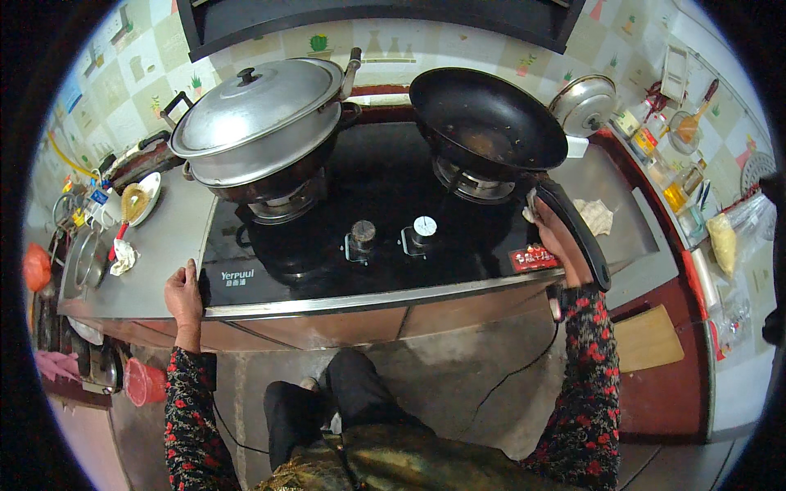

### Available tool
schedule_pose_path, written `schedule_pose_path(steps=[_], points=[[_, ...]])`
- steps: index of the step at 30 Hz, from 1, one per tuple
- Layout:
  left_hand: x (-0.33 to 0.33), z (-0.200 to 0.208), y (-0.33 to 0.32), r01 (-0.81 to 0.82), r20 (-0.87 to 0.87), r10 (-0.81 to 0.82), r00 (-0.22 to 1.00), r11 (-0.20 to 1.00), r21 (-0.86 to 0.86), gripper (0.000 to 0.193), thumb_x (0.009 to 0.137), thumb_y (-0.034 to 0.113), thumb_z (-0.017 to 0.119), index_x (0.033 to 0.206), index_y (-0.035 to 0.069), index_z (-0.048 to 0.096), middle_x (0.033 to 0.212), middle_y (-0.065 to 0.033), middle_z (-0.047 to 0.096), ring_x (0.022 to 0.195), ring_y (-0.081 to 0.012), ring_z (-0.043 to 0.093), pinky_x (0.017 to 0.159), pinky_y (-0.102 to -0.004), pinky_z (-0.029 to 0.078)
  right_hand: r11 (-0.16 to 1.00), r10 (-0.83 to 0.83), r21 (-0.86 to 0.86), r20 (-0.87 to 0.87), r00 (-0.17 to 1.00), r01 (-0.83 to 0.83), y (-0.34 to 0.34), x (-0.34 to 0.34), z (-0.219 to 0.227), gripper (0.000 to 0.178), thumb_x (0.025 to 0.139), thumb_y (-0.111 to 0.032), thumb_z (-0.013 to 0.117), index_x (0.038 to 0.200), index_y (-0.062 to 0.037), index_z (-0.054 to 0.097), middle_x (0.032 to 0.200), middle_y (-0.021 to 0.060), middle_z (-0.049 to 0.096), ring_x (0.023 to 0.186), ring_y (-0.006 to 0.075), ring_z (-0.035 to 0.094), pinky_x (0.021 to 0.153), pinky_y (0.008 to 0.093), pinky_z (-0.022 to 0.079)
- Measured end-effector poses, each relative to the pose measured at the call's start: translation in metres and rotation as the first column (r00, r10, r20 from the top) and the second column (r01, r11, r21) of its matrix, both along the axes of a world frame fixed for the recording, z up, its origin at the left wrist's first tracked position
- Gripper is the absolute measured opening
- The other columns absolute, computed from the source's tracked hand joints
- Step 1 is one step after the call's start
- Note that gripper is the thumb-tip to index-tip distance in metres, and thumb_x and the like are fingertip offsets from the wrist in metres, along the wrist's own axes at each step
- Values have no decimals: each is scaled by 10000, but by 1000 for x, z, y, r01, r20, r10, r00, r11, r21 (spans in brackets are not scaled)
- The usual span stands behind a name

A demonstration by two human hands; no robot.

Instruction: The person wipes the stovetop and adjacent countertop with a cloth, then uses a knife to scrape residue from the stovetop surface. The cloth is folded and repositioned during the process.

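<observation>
My left hand [185, 293] rests at the front edge of the stove counter [174, 245], fingers curled in with nothing visible in them. On the right, my right hand [553, 236] is low on the black glass cooktop [352, 164], under the handle of a black wok [483, 123], closed on a pale cloth [530, 206]; the handle partly hides it. The wok sits on the right burner [473, 185]. On the left burner [282, 209] stands a large metal steamer pot [254, 135] with its lid on. Two control knobs [361, 237] are between the burners.
A crumpled cloth [595, 217] lies right of the wok handle. On the left counter are a plate [147, 196] with a brush [132, 204] and a crumpled white rag [123, 258]. Bottles [675, 192] line the right shelf. A red bucket [145, 381] is low at the left.
</observation>
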State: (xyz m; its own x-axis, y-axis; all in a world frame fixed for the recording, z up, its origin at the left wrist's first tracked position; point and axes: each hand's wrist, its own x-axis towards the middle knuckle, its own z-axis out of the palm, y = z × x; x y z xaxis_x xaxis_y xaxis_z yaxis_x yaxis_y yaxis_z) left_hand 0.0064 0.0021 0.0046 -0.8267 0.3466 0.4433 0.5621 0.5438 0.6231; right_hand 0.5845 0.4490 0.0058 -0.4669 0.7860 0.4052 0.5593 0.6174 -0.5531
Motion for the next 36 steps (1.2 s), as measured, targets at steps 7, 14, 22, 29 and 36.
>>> schedule_pose_path(steps=[7, 14, 22, 29, 36], points=[[3, 1, 1, -25, 16, 25, 1000, 999, 40, 499, 928, 388, 602, 657, -26, 539, 544, -85, 377, 549, -129, 337, 531, -337, 354, 990, -114, 108, 305, 945, 85, 14, 11, 12, 440, 961, -197, 516, 1389, -109, 469, 1367, 171, 523, 1242, 345, 509, 1068, 424, 383], [0, 3, -2, 7, -13, -8, 1000, 1000, -22, 505, 928, 397, 581, 675, -39, 564, 555, -180, 471, 509, -244, 374, 551, -391, 384, 989, 120, -84, -24, 993, -121, -52, 74, -20, 458, 960, -42, 500, 1411, -14, 427, 1464, 142, 436, 1361, 250, 412, 1125, 343, 317], [5, 4, 1, -26, -32, 25, 999, 999, -37, 505, 926, 406, 569, 660, -23, 559, 548, -180, 452, 500, -263, 398, 551, -408, 381, 976, -219, 29, 174, 960, 218, -115, 64, -7, 415, 994, -100, 433, 1387, 32, 441, 1456, 166, 439, 1347, 267, 427, 1122, 345, 319], [12, 10, 2, -50, 3, 51, 999, 993, -110, 502, 918, 435, 576, 664, 3, 600, 544, -157, 507, 509, -267, 467, 559, -403, 399, 985, -171, 26, 208, 963, 170, -86, 3, -5, 417, 916, -57, 465, 1326, -34, 537, 1284, 208, 585, 1192, 370, 545, 1019, 407, 431], [12, 12, 0, -57, -18, 55, 998, 991, -122, 509, 908, 476, 564, 703, 15, 632, 617, -185, 577, 583, -345, 552, 596, -441, 430, 951, 242, 78, 409, 880, -298, -112, -138, 14, 473, 848, 35, 476, 1319, -8, 486, 1366, 191, 514, 1295, 340, 458, 1013, 471, 384]])
